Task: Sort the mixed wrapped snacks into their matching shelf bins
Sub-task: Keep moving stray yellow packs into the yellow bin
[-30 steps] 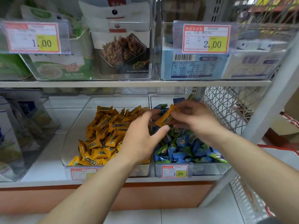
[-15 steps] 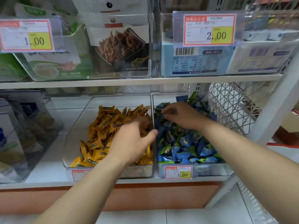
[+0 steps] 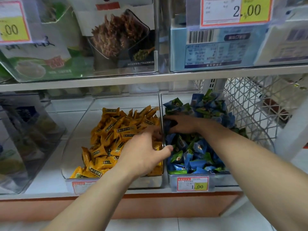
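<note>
Yellow wrapped snacks [image 3: 115, 130] fill the clear left bin [image 3: 78, 127] on the lower shelf. Blue and green wrapped snacks [image 3: 196, 152] fill the clear right bin [image 3: 223, 179] beside it. My left hand [image 3: 143, 152] lies palm down on the right side of the yellow pile, thumb spread towards the divider and fingertips among the wrappers. My right hand [image 3: 183, 124] reaches into the blue bin next to the divider. Its fingers curl down into the blue wrappers, so what they hold is hidden.
A white wire basket [image 3: 253, 110] stands to the right of the blue bin. A price tag [image 3: 192, 183] hangs on that bin's front. Another clear bin [image 3: 30, 139] sits at the far left. The upper shelf [image 3: 166, 79] carries bins of larger snack packs.
My right hand passed a yellow snack to my left hand. The left hand then dropped onto the yellow pile and the right hand went back down into the blue bin. The view has moved closer.
</note>
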The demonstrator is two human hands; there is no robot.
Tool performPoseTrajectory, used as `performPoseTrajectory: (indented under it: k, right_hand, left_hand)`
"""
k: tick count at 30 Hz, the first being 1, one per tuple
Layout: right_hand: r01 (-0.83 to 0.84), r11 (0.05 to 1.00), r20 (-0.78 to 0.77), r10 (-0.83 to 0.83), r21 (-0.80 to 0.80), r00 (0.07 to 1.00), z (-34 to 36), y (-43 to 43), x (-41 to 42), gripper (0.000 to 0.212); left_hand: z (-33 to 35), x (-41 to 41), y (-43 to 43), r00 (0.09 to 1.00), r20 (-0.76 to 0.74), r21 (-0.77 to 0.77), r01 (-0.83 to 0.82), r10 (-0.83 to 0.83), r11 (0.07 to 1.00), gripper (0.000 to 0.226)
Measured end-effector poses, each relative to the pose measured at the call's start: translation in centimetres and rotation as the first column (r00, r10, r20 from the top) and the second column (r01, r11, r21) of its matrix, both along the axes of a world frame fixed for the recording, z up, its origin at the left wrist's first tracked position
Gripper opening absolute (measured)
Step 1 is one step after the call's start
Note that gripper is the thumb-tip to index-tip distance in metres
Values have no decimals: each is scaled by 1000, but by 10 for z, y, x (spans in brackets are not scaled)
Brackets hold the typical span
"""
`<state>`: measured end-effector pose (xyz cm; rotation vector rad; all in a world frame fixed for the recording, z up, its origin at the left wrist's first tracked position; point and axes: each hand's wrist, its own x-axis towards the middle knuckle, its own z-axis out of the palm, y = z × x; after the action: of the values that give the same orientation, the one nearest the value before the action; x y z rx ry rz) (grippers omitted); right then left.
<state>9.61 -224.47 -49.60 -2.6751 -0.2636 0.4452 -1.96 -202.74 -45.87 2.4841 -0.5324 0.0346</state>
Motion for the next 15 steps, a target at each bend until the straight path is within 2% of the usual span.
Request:
performPoseTrajectory:
  k: [4, 9, 12, 15]
  right_hand:
    - [-28, 999, 15, 29, -42, 999, 0, 2, -3, 62]
    - [-9, 1000, -56, 8, -28, 998, 9, 3, -11, 64]
    - [-85, 996, -89, 85, 10, 992, 17, 8, -17, 38]
    - [-58, 996, 43, 55, 72, 998, 27, 1, -28, 17]
  left_hand:
    - [0, -1, 2, 1000, -18, -21, 8, -8, 1000, 62]
    - [2, -3, 3, 999, -42, -28, 8, -9, 1000, 64]
    - [3, -2, 4, 998, -56, -32, 7, -9, 999, 62]
    - [3, -2, 5, 996, -89, -60, 24, -29, 998, 62]
